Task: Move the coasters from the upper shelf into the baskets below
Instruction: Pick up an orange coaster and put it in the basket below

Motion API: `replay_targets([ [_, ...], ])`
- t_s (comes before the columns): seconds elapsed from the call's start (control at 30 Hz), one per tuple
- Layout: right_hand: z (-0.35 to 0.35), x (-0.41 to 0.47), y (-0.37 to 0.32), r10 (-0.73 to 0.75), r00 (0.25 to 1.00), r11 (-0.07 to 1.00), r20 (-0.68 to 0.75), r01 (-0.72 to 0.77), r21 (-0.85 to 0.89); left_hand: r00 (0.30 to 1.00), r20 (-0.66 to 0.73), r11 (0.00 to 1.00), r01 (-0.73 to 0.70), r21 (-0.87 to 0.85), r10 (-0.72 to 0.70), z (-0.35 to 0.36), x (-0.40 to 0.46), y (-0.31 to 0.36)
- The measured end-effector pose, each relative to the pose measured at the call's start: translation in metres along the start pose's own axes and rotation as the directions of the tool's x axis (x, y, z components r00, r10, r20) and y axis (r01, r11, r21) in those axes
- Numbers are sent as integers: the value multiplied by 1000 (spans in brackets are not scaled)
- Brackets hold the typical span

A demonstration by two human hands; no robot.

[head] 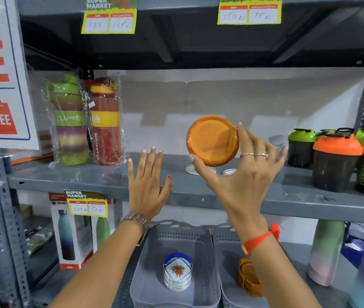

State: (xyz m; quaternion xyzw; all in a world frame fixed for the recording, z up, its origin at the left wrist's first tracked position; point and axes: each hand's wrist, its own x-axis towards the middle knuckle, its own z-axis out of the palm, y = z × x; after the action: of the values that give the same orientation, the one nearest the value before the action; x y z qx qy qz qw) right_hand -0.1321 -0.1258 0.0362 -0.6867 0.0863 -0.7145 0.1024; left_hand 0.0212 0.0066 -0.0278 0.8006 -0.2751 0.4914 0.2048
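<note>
My right hand point(241, 174) grips a round orange coaster point(212, 141) by its rim, tilted up on edge above the upper shelf point(87, 176). Two white coasters point(191, 169) lie flat on that shelf just behind the hand, partly hidden. My left hand point(148, 183) hovers open with fingers spread over the shelf's front edge, holding nothing. Below stand two grey baskets: the left basket point(152, 270) holds a stack of white coasters with a flower print in a blue holder point(177, 272); the right basket point(227, 276) holds an orange stack of coasters point(247, 278), partly hidden by my right forearm.
Wrapped bottles point(87, 121) stand at the upper shelf's left. Shaker cups with green and orange lids point(336, 161) crowd its right. Price tags point(86, 203) hang on the shelf edges. Boxed bottles point(70, 236) and a pastel bottle point(325, 252) flank the baskets.
</note>
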Motion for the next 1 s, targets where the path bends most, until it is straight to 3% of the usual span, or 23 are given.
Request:
replay_targets([
  [0.13, -18, 9, -7, -34, 996, 999, -78, 36, 27, 1000, 17, 999, -5, 47, 5, -1, 0, 1],
  [0.23, -24, 9, -7, -33, 998, 999, -58, 35, 33, 999, 9, 997, -39, 61, 38, -1, 0, 4],
  [0.47, -27, -30, 5, 52, 993, 992, 109, -64, 105, 994, 16, 994, -109, 21, 109, 3, -2, 27],
  [0.7, -36, -132, 54, 49, 942, 974, 333, -119, 192, 993, -52, 993, -107, 58, 110, 14, -8, 27],
  [0.77, -35, -160, 76, 84, 890, 981, 448, -152, 118, 988, -77, 989, -131, 65, 136, 15, -8, 27],
  [0.87, -23, -190, 120, 308, 703, 947, 640, -292, -135, 985, -92, 987, -138, 85, 146, 17, -10, 26],
  [1.0, 1, -211, 173, 523, 485, 852, 701, -281, -441, 985, -102, 987, -133, 86, 142, 17, -10, 25],
])
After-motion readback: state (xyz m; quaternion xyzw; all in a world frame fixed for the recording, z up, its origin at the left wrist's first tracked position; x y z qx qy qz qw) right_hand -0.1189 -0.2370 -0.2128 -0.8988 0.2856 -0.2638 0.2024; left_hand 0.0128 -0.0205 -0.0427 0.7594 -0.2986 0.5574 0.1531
